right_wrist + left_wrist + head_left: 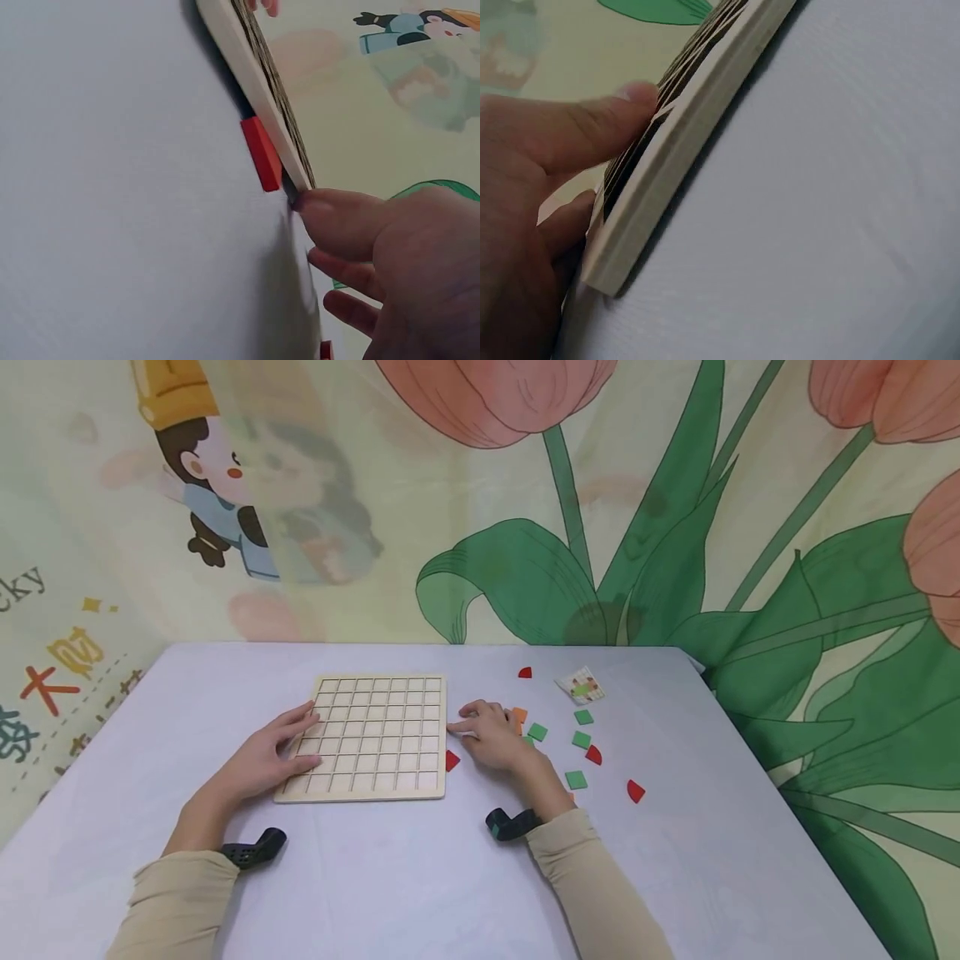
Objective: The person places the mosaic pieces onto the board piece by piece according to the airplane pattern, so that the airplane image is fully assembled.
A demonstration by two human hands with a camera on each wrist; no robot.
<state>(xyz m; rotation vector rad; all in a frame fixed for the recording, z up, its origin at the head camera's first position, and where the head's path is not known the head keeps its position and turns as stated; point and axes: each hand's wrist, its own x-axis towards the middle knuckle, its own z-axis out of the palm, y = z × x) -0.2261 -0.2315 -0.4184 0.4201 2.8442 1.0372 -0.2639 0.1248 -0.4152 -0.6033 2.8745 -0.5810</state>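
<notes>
A pale wooden grid board (367,739) lies flat on the table. My left hand (262,756) rests at its left side, thumb and fingers spread, the fingertips over its rim. In the left wrist view the thumb of the left hand (577,135) lies on the grid near a corner. Beside the right edge is my right hand (495,737), with a digit reaching the rim; the right wrist view shows the thumb of this right hand (360,225) touching the board's edge (255,82). A red piece (452,761) lies against that edge, near the right hand.
Right of the board lie several green squares (575,779), red quarter-circle pieces (636,791) and orange pieces (519,715), some partly behind the right hand. A small patterned card (581,686) lies farther back. A printed cloth (337,610) hangs behind the white table (360,893).
</notes>
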